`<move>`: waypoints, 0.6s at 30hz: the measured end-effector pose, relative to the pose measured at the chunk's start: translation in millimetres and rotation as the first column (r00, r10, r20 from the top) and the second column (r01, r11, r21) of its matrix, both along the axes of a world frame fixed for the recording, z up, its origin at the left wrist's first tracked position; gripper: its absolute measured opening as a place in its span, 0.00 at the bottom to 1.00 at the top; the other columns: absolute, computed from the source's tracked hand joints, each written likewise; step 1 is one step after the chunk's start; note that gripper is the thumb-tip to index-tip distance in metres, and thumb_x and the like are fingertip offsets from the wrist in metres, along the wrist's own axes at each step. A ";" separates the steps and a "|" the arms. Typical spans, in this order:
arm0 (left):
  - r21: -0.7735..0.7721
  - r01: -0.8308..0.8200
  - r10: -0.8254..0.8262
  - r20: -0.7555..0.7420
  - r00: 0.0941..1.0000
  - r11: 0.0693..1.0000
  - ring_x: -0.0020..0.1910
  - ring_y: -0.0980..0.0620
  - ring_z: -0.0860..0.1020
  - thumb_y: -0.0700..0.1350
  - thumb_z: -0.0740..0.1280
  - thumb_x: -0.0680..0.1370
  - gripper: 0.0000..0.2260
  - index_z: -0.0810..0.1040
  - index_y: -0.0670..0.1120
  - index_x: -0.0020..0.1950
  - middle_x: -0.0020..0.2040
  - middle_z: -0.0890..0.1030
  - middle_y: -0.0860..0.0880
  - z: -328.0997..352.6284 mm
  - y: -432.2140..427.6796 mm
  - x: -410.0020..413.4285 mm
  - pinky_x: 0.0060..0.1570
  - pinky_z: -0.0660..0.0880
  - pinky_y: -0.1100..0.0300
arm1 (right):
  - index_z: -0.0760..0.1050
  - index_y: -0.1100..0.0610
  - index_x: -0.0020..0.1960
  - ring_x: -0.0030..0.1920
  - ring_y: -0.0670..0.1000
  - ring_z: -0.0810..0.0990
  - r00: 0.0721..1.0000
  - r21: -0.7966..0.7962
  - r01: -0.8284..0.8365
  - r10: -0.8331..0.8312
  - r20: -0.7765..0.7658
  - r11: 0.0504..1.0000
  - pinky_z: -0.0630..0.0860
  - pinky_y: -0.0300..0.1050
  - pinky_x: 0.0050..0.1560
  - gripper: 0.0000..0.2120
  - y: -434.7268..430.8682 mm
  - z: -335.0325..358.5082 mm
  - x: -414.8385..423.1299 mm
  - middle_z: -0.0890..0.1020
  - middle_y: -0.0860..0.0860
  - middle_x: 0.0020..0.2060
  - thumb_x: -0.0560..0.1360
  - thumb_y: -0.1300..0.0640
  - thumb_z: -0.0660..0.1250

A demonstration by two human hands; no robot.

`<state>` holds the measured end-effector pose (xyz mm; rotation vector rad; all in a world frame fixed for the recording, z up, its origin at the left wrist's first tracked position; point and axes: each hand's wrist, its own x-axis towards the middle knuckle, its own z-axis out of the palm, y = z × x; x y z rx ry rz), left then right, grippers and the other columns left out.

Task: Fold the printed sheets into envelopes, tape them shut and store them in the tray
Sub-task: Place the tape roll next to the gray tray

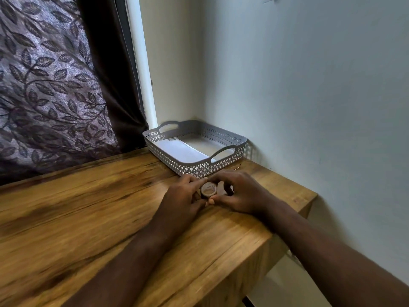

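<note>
Both hands, left [184, 196] and right [238, 192], pinching a tape roll [208, 190] upright on the bench [88, 218], probably hunting its loose end; just beside the tray [199, 168], handy for storing.

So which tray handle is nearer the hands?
The front handle of the tray, just beyond the tape roll; the other handle faces the window.
</note>
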<state>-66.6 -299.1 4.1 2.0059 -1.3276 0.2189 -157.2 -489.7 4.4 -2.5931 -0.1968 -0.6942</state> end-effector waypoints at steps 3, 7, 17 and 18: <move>-0.048 0.007 -0.010 -0.061 0.998 0.999 0.48 0.60 0.77 0.39 0.74 0.74 0.30 0.71 0.49 0.74 0.56 0.77 0.52 -1.7 0.0 2.9 0.50 0.75 0.66 | 0.80 0.53 0.56 0.39 0.40 0.77 0.988 0.007 0.140 -0.141 0.059 0.990 0.75 0.39 0.40 0.17 0.0 -2.5 2.5 0.82 0.45 0.46 0.71 0.47 0.76; -0.068 -0.081 0.077 -0.065 0.995 0.994 0.52 0.57 0.76 0.43 0.73 0.75 0.26 0.74 0.51 0.72 0.61 0.76 0.54 -1.2 1.5 4.3 0.55 0.75 0.56 | 0.79 0.52 0.54 0.47 0.50 0.78 0.791 0.036 0.605 -0.606 0.082 0.795 0.77 0.47 0.47 0.17 -9.5 -5.3 12.2 0.79 0.49 0.49 0.71 0.42 0.72; 0.025 -0.147 0.147 0.032 0.989 0.989 0.64 0.55 0.71 0.48 0.71 0.77 0.16 0.79 0.54 0.65 0.63 0.75 0.55 -3.0 2.7 3.3 0.56 0.64 0.64 | 0.80 0.54 0.48 0.47 0.53 0.78 0.679 -0.047 0.732 -0.733 -0.026 0.680 0.73 0.48 0.48 0.21 -22.1 -10.4 20.1 0.80 0.51 0.47 0.71 0.36 0.70; 0.027 -0.153 0.152 0.038 0.988 0.988 0.64 0.55 0.71 0.49 0.71 0.77 0.15 0.79 0.54 0.64 0.63 0.75 0.55 -3.1 2.8 3.3 0.56 0.64 0.64 | 0.80 0.53 0.48 0.47 0.53 0.78 0.677 -0.072 0.733 -0.736 -0.020 0.676 0.74 0.48 0.48 0.22 -20.1 -9.7 21.3 0.81 0.51 0.48 0.70 0.35 0.70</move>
